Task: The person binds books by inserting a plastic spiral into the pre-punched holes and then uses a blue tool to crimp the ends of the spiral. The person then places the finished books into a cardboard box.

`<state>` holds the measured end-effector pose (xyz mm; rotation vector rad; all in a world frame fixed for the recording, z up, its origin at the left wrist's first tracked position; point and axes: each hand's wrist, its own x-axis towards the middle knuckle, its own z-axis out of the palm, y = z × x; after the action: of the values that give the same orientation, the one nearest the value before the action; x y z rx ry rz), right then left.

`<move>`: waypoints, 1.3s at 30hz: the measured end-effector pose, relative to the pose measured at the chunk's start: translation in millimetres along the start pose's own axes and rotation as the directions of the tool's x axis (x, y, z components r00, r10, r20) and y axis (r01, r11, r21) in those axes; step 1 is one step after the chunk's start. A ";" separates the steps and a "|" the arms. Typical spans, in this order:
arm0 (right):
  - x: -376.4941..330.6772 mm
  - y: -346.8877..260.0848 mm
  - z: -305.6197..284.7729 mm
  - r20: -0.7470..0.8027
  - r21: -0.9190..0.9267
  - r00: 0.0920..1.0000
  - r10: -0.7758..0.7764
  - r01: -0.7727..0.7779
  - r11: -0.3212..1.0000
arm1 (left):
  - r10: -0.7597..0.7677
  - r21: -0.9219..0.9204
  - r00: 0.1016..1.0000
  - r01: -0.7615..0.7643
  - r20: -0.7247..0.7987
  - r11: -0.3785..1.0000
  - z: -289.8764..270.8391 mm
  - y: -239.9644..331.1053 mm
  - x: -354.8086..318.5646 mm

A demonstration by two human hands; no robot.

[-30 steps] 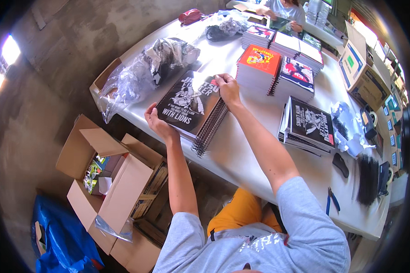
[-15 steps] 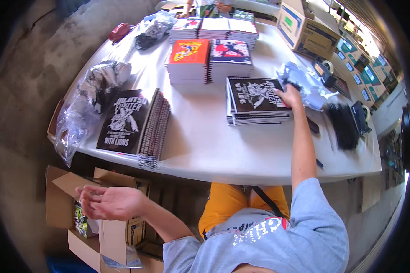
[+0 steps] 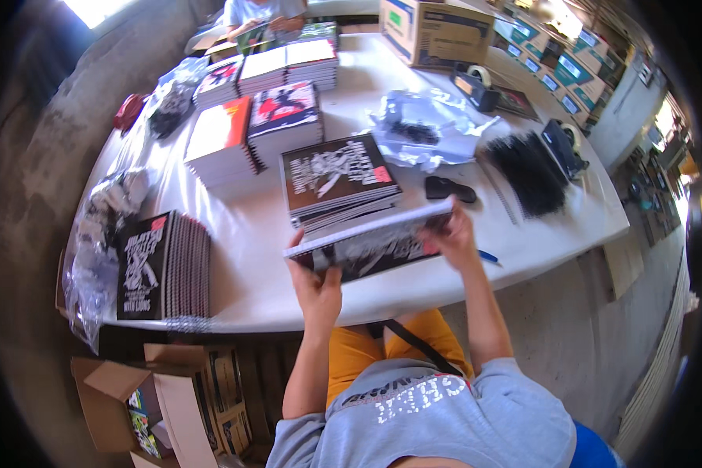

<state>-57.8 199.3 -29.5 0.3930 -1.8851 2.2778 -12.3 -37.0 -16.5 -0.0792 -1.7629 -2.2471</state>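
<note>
A black-covered notebook (image 3: 374, 253) is held tilted on its edge above the near part of the table, its white page edges facing up. My left hand (image 3: 317, 290) grips its left end, thumb on the cover. The right end is in my right hand (image 3: 454, 234), fingers closed round the corner. Just beyond lies a stack of matching black notebooks (image 3: 337, 175) with white printing and a red patch. To the left, spiral-bound notebooks (image 3: 142, 269) with the same cover stand in a row, coils side by side.
Right of the stack lie clear plastic wrapping (image 3: 429, 132), a black object (image 3: 449, 189), a bundle of thin black strands (image 3: 526, 173) and tape dispensers (image 3: 476, 87). Taller book piles (image 3: 285, 117) stand behind. An open carton (image 3: 183, 413) sits below left. Another person (image 3: 265, 15) works at the far end.
My right hand has brought a notebook from the stack toward me. My left hand has come up from beside the carton and taken its other end. The view has shifted right.
</note>
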 end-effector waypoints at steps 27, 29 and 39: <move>104.3 37.0 -210.5 -0.233 -0.970 0.971 -0.052 -0.229 0.077 | 0.417 0.730 0.718 -0.663 0.558 0.165 54.3 2.5 -16.1; 84.8 11.5 -207.3 -0.140 -0.981 0.986 -0.089 -0.126 0.145 | 0.439 0.744 0.678 -0.667 0.590 0.030 59.7 -4.3 -19.1; -28.6 -86.4 -26.1 0.359 -0.556 0.911 0.205 0.032 0.831 | 0.647 0.815 0.686 -0.555 0.332 0.170 73.4 -34.2 -27.2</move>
<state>-8.4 242.9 38.5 0.7408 -2.6985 1.6487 -4.5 45.7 -36.0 -0.3789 -2.0865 -0.5634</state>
